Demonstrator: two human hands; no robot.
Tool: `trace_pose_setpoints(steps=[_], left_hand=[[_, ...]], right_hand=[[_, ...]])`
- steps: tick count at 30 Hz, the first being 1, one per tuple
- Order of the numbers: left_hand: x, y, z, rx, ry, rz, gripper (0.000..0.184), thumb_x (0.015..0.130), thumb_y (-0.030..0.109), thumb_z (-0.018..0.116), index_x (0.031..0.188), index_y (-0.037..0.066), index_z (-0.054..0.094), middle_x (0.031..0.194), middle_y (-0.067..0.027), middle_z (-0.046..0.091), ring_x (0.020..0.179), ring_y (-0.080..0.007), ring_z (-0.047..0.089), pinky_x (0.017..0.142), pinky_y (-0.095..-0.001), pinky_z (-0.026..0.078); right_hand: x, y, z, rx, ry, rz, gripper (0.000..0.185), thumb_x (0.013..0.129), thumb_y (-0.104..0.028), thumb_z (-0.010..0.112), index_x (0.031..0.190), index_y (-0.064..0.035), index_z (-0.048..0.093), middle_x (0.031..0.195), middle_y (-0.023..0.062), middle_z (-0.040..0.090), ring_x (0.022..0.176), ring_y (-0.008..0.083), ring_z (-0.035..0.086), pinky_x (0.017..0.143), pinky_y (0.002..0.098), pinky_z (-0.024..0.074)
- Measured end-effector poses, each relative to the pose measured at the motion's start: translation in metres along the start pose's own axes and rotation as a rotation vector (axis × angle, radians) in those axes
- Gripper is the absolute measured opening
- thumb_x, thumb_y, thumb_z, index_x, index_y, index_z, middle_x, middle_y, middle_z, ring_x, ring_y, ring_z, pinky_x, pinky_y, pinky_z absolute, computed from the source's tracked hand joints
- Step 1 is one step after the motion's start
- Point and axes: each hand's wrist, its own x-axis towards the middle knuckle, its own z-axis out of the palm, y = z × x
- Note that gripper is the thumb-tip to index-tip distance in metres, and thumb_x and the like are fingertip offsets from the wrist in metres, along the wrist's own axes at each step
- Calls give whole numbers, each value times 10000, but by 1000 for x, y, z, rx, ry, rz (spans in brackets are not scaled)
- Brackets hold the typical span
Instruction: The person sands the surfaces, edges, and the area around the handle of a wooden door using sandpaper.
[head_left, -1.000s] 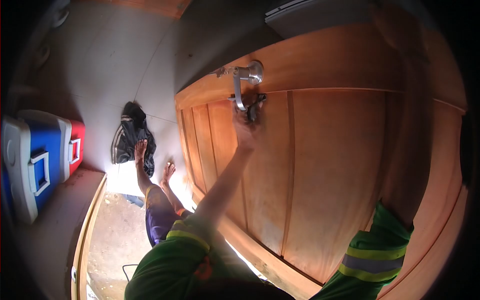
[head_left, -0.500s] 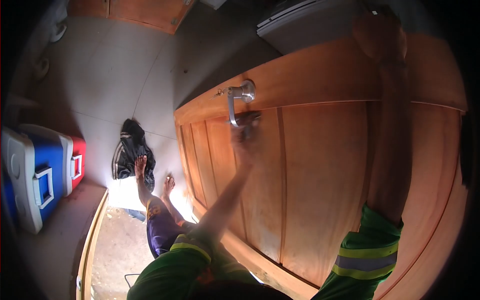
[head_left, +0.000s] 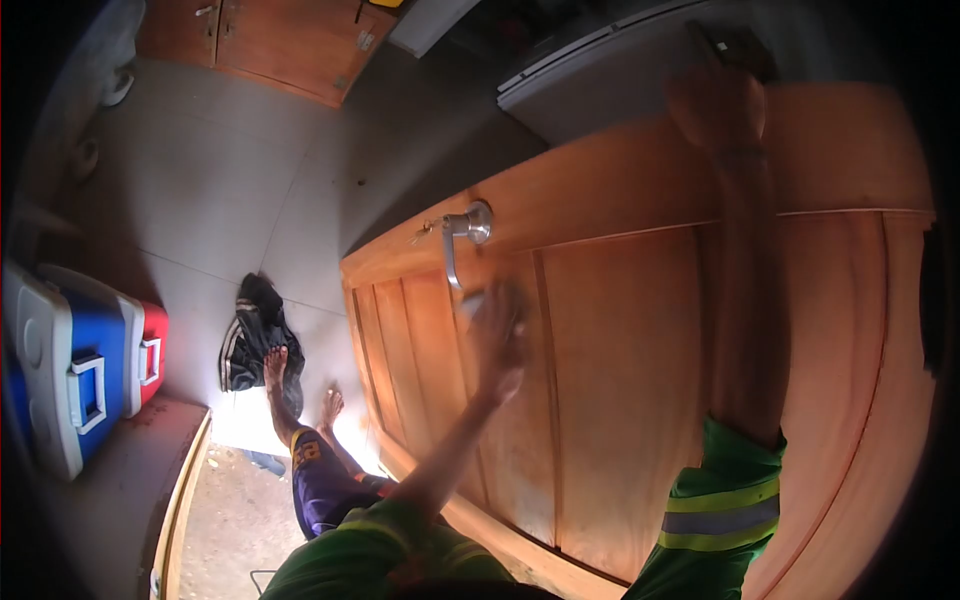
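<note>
Head view: dark cloth [head_left: 519,297], grasped by left hand [head_left: 498,345], has been lowered clear of lever handle [head_left: 461,228], towards five o'clock; door panel [head_left: 620,380] alone is now covered. Right hand [head_left: 718,110], one o'clock: grip cannot be told.

Dim, dark-rimmed fisheye (glare lower left)

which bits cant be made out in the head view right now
Head view:
- dark item at the left hand: motion blur hides what it is
- right hand: fingers lost in shadow
- keys by the door handle: too small to count
- blue cooler: far side cut off by left edge
</note>
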Motion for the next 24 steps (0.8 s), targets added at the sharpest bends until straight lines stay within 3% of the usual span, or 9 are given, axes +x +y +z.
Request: trace_pose_setpoints(steps=[2, 5, 9, 11, 14, 18, 19, 21, 24], left_hand=[[-53, -50, 1, 94, 7, -64, 605, 1079, 266, 425, 1596, -24, 305, 1656, -267, 276, 1555, -368, 240, 1196, -480, 210], [-114, -74, 3, 143, -18, 64, 640, 994, 120, 515, 1606, 62, 337, 1699, -173, 242, 1440, -415, 377, 1153, -527, 280], [-91, -3, 19, 334, -307, 207, 687, 1007, 195, 526, 1624, 39, 268, 1681, -211, 253, 1482, -415, 308, 1173, -551, 229], [-14, 9, 14, 180, -61, 124, 711, 1005, 202, 526, 1628, 20, 236, 1655, -240, 281, 1506, -417, 257, 1178, -551, 220], [-2, -29, 12, 172, 108, 94, 720, 989, 177, 535, 1624, 11, 238, 1632, -264, 303, 1502, -434, 260, 1174, -544, 240], [-119, -121, 39, -175, -30, -87, 690, 1065, 353, 438, 1621, -8, 242, 1695, -255, 175, 1556, -411, 199, 1215, -574, 116], [-129, -85, 32, 281, -257, -37, 672, 1073, 337, 424, 1616, -16, 244, 1691, -267, 177, 1560, -402, 202, 1212, -575, 129], [-122, -22, 10, 576, -444, 91, 652, 1075, 300, 428, 1611, -22, 243, 1684, -281, 184, 1564, -394, 206, 1208, -576, 150], [-55, -16, 9, 143, -224, 258, 669, 1038, 248, 486, 1620, 18, 251, 1686, -252, 208, 1537, -389, 269, 1192, -597, 181]], right_hand=[[4, -10, -17, 66, -31, 143, 285, 968, -249, 554, 840, -147, 787, 850, 81, 773, 805, 259, 773, 630, 444, 612], [5, -6, 0, 39, -31, 48, 277, 962, -267, 573, 844, -142, 790, 850, 82, 775, 797, 259, 772, 642, 435, 615], [7, -3, 9, 24, 19, 18, 275, 949, -284, 586, 841, -138, 792, 849, 76, 774, 792, 262, 772, 621, 441, 617], [3, 2, 5, -15, 41, -10, 269, 943, -281, 594, 837, -131, 791, 859, 77, 774, 797, 265, 773, 622, 446, 618], [6, 3, 12, -183, -6, -64, 260, 932, -263, 607, 826, -118, 795, 871, 86, 775, 803, 267, 774, 643, 438, 630], [6, 7, 10, -148, 48, -95, 278, 931, -265, 614, 812, -83, 786, 886, 97, 777, 808, 275, 774, 679, 429, 641], [6, 8, 15, -144, 63, -84, 283, 936, -264, 608, 823, -75, 786, 886, 96, 777, 814, 280, 773, 691, 435, 643], [9, 4, 19, -137, 43, -84, 277, 947, -257, 592, 905, -54, 777, 907, 109, 775, 835, 296, 771, 725, 460, 643], [10, 13, 29, -114, -60, -63, 309, 970, -242, 556, 1119, -36, 731, 979, 147, 767, 903, 321, 761, 777, 503, 636]])
